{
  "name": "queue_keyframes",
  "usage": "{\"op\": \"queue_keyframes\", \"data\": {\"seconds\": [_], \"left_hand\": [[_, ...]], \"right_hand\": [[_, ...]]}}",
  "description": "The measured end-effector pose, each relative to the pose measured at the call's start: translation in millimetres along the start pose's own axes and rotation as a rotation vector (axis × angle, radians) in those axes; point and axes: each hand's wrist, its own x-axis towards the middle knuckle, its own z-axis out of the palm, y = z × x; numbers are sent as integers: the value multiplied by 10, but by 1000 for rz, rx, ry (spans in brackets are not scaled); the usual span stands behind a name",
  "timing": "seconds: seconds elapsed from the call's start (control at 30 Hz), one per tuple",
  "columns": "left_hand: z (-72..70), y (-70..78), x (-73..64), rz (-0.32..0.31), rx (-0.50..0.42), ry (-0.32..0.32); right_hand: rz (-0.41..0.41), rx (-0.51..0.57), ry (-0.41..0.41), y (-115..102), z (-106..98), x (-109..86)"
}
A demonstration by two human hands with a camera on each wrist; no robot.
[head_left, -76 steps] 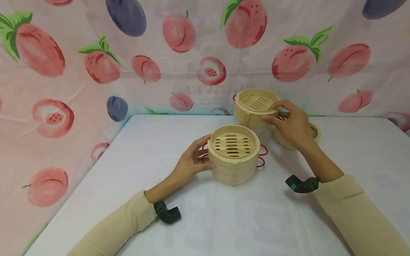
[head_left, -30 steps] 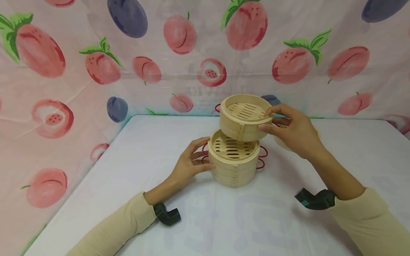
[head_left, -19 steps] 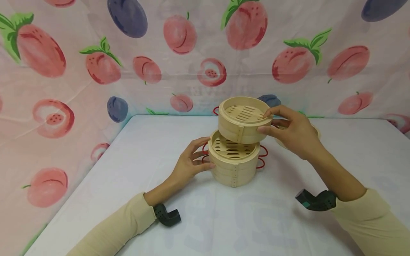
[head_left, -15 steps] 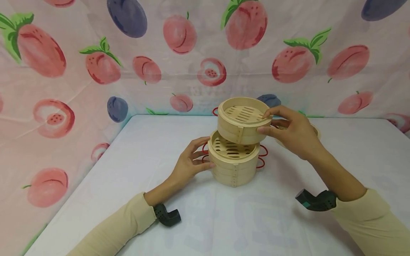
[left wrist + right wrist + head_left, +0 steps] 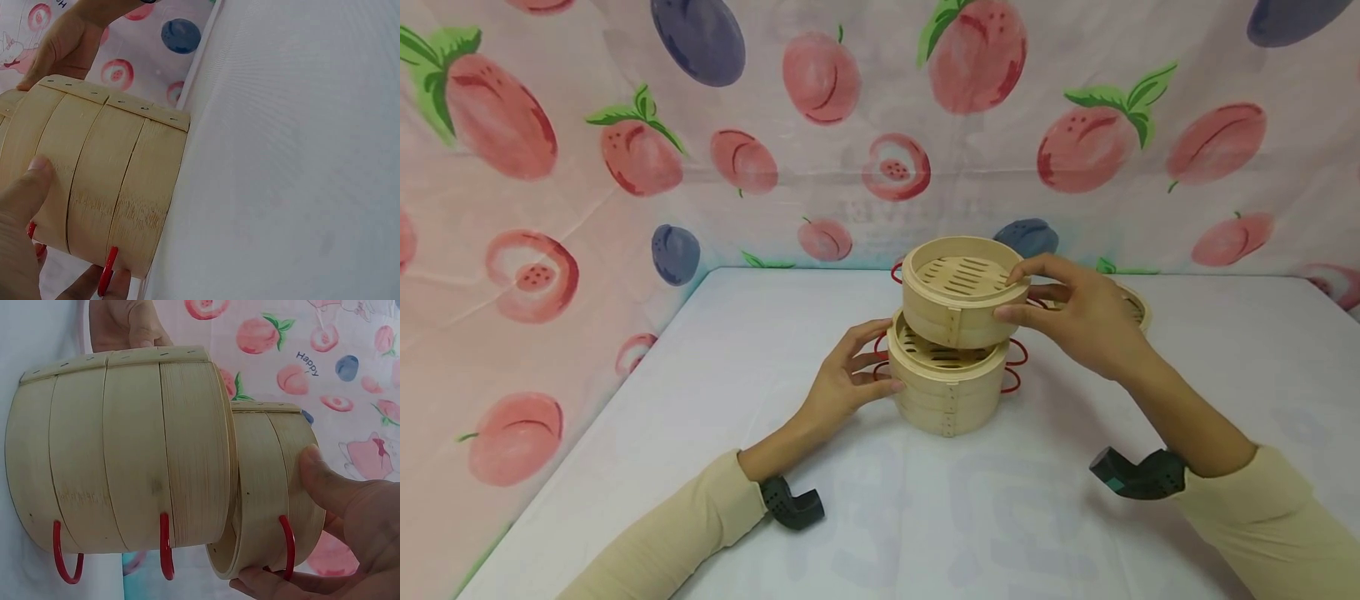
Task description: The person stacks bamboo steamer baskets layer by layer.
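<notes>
A stack of two bamboo steamer baskets [image 5: 947, 404] with red handles stands on the table in the head view. My left hand [image 5: 850, 371] grips its left side, the thumb in front and the fingers by the red handles. Over the stack, my right hand [image 5: 1082, 312] pinches another bamboo steamer basket [image 5: 951, 323] by its right rim. In the right wrist view this held basket [image 5: 262, 487] sits off-centre and tilted against the stack's upper rim [image 5: 222, 456]; whether they touch I cannot tell. The slatted floor of the stack's top tier is partly hidden under it.
Behind my right hand, a further round bamboo piece [image 5: 1138, 308] with slats lies on the white-covered table [image 5: 820, 517], mostly hidden. A fruit-printed cloth [image 5: 820, 183] hangs along the back and left of the table.
My right hand has brought the held steamer basket left, nearer and down from behind the stack to just over it. My left hand and the stack have stayed in place.
</notes>
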Motion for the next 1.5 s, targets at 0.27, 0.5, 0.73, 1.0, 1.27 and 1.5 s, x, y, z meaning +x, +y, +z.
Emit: {"op": "queue_keyframes", "data": {"seconds": [0.27, 0.5, 0.73, 1.0, 1.27, 1.5], "left_hand": [[55, 221, -30, 2, -2, -9], [55, 233, -30, 12, 9, -21], [59, 236, -29, 13, 13, -24], [49, 238, -48, 8, 22, -21], [54, 242, -55, 7, 23, -17], [59, 230, -54, 23, 11, -17]], "right_hand": [[1, -7, -9, -26, 18, -34], [-7, -42, -14, -57, 18, -62], [-47, -30, -19, -63, 27, -98], [-30, -38, -34, -96, 50, -156], [-47, -20, -54, -113, 59, -167], [-124, 13, -61, -98, 61, -170]]}}
